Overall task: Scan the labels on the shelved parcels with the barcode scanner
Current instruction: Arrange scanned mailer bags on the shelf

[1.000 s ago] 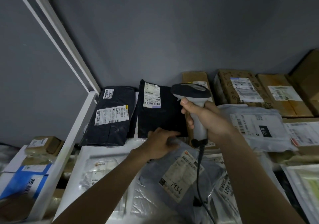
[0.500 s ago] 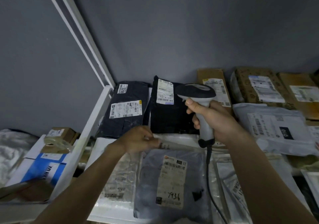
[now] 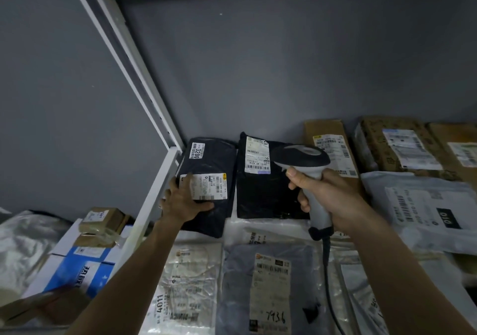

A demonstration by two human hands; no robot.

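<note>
We see the right hand clenched round the grey handle of the barcode scanner, its dark head held above the second black parcel. The left hand lies flat, fingers spread, on the label of the first black parcel, hard against the white shelf frame. Two black parcels sit at the back; three cardboard boxes line the grey wall.

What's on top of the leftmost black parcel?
The left hand rests flat on the leftmost black parcel, fingers covering part of its white label. A smaller "3200" sticker sits uncovered.
</note>
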